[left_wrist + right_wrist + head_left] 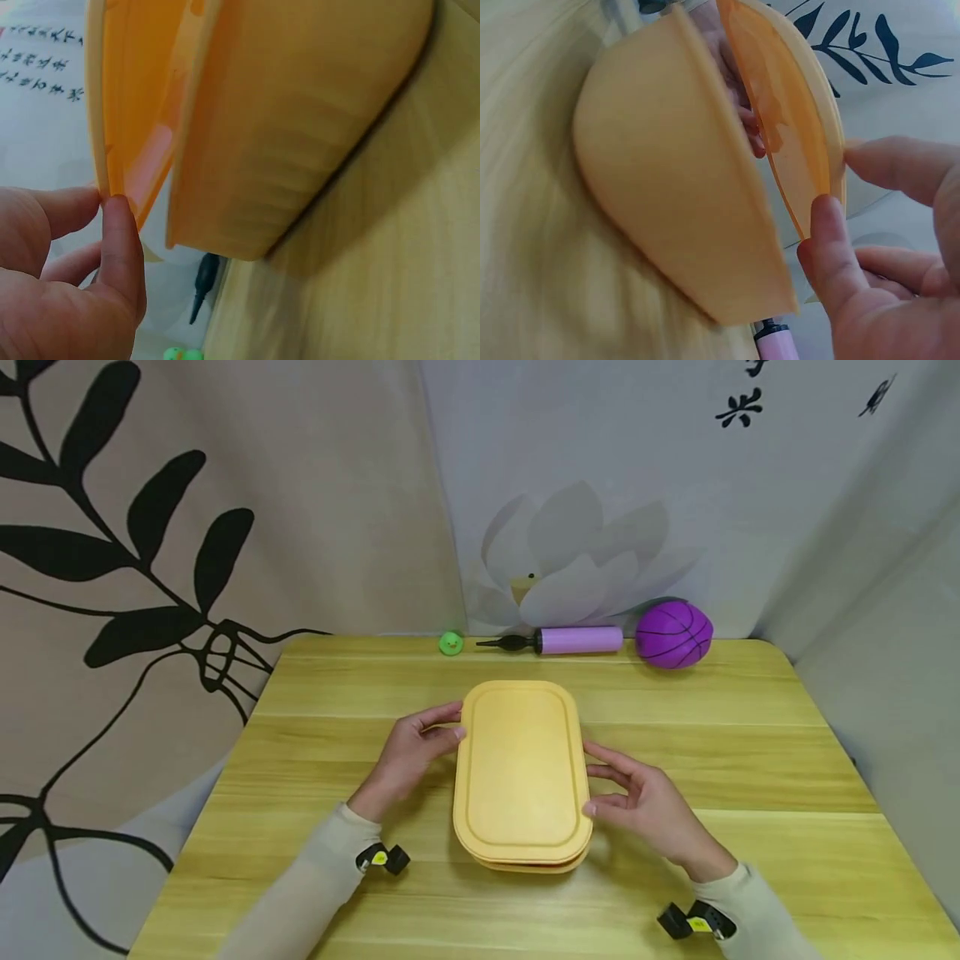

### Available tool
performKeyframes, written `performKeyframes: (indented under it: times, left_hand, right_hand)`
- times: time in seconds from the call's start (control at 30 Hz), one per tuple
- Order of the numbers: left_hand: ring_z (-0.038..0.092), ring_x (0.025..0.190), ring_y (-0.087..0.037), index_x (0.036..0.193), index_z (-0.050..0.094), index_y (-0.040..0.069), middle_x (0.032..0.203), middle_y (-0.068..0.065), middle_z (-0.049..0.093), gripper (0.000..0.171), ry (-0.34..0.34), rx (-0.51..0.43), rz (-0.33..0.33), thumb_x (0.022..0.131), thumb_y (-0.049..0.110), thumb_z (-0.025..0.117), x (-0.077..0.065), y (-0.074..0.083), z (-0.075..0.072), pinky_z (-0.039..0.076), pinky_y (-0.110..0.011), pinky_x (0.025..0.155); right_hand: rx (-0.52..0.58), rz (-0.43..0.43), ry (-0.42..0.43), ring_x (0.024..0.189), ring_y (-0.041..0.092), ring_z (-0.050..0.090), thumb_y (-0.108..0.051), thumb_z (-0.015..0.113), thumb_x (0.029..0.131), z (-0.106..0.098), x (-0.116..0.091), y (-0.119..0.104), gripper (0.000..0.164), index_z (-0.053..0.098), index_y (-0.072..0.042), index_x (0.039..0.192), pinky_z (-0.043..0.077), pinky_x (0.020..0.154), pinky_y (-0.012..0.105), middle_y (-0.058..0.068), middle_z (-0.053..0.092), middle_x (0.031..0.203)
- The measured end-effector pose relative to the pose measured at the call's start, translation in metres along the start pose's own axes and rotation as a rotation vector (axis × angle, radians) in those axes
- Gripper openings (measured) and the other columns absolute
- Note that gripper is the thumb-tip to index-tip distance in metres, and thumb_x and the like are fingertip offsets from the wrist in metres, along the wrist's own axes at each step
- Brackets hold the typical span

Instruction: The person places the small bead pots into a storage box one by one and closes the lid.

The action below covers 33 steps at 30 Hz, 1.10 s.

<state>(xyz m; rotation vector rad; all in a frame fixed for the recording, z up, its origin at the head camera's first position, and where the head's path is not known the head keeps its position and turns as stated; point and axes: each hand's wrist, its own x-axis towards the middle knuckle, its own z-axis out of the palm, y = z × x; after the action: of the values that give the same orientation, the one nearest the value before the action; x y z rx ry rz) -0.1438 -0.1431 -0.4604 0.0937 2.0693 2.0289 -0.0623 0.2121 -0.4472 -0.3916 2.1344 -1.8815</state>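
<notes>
A yellow rectangular lid (522,764) with rounded corners is raised above its matching yellow box (536,867), which sits on the table. My left hand (412,747) pinches the lid's left edge between thumb and fingers. On the opposite edge, my right hand (648,802) pinches the lid the same way. Both wrist views show a gap between the lid (96,90) and the box (300,112). In the right wrist view the lid's orange underside (791,112) faces the box (667,165). From the head view the box's inside is hidden under the lid.
Along the back edge of the wooden table (360,677) lie a small green round toy (451,643), a purple hand pump (577,641) with a black nozzle, and a purple basketball-patterned ball (674,634). Printed curtains (337,510) hang behind the table.
</notes>
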Motion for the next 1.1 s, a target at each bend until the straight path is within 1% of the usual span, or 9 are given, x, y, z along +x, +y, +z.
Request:
performKeyframes:
  times: [0.1,0.3,0.37,0.43,0.53,0.7,0.77,0.93,1.1]
  left_hand:
    - [0.072,0.105,-0.013,0.148,0.061,0.005,0.141,-0.021,0.064,0.051,0.003,0.019,-0.014,0.099,0.01,0.075,-0.002,-0.005,0.002,0.062,-0.029,0.089]
    - [0.072,0.106,-0.017,0.146,0.063,0.007,0.137,-0.019,0.067,0.053,0.004,0.082,-0.025,0.096,0.013,0.079,-0.004,-0.014,0.006,0.062,-0.028,0.087]
    - [0.071,0.109,-0.019,0.145,0.064,0.01,0.136,-0.016,0.069,0.054,0.006,0.102,-0.026,0.094,0.014,0.081,-0.005,-0.015,0.006,0.062,-0.027,0.087]
    - [0.07,0.111,-0.021,0.145,0.066,0.011,0.135,-0.013,0.07,0.055,0.013,0.117,-0.031,0.093,0.014,0.083,-0.005,-0.015,0.006,0.062,-0.027,0.087]
    - [0.071,0.111,-0.021,0.145,0.065,0.011,0.134,-0.014,0.07,0.057,0.01,0.12,-0.032,0.091,0.013,0.084,-0.006,-0.016,0.006,0.061,-0.026,0.087]
    - [0.072,0.108,-0.02,0.146,0.064,0.01,0.134,-0.017,0.07,0.059,0.009,0.122,-0.038,0.09,0.012,0.085,-0.006,-0.02,0.006,0.061,-0.025,0.085]
    - [0.072,0.108,-0.02,0.146,0.064,0.009,0.134,-0.018,0.07,0.059,0.008,0.12,-0.037,0.091,0.011,0.084,-0.005,-0.021,0.007,0.061,-0.024,0.085]
    - [0.071,0.113,-0.021,0.149,0.061,0.008,0.134,-0.02,0.067,0.059,-0.009,0.101,-0.034,0.093,0.01,0.082,-0.004,-0.023,0.008,0.06,-0.023,0.088]
    - [0.07,0.119,-0.025,0.15,0.059,0.008,0.136,-0.02,0.066,0.059,-0.014,0.085,-0.036,0.095,0.009,0.08,-0.005,-0.023,0.01,0.06,-0.024,0.088]
  right_hand:
    - [-0.027,0.011,0.01,0.124,0.012,0.065,-0.005,0.084,0.09,0.003,-0.002,0.005,0.084,0.041,-0.003,0.162,0.061,0.096,0.031,0.024,0.049,0.157]
    - [-0.111,-0.006,0.047,0.13,0.026,0.062,-0.009,0.086,0.088,0.009,-0.01,0.012,0.083,0.044,-0.005,0.16,0.059,0.101,0.032,0.021,0.051,0.156]
    - [-0.111,-0.012,0.051,0.131,0.024,0.061,-0.009,0.086,0.088,0.012,-0.011,0.014,0.084,0.044,-0.004,0.16,0.058,0.101,0.031,0.02,0.05,0.158]
    - [-0.105,-0.019,0.053,0.133,0.017,0.06,-0.008,0.086,0.088,0.014,-0.012,0.018,0.085,0.043,-0.004,0.16,0.058,0.101,0.03,0.019,0.047,0.16]
    - [-0.11,-0.034,0.064,0.133,0.011,0.059,-0.007,0.087,0.087,0.016,-0.011,0.021,0.086,0.043,-0.004,0.16,0.059,0.099,0.03,0.017,0.044,0.163]
    - [-0.147,-0.035,0.062,0.139,0.031,0.056,-0.01,0.087,0.088,0.016,-0.011,0.025,0.086,0.042,-0.004,0.161,0.06,0.098,0.03,0.016,0.042,0.165]
    - [-0.157,-0.03,0.053,0.14,0.036,0.055,-0.011,0.086,0.089,0.015,-0.011,0.026,0.086,0.041,-0.003,0.161,0.06,0.097,0.029,0.017,0.041,0.166]
    - [-0.135,-0.013,0.035,0.141,0.039,0.053,-0.01,0.085,0.089,0.014,-0.011,0.027,0.084,0.041,0.001,0.16,0.06,0.096,0.029,0.019,0.036,0.169]
    - [-0.132,-0.025,0.029,0.141,0.045,0.052,-0.008,0.084,0.09,0.014,-0.01,0.027,0.079,0.044,0.005,0.157,0.06,0.095,0.03,0.024,0.032,0.169]
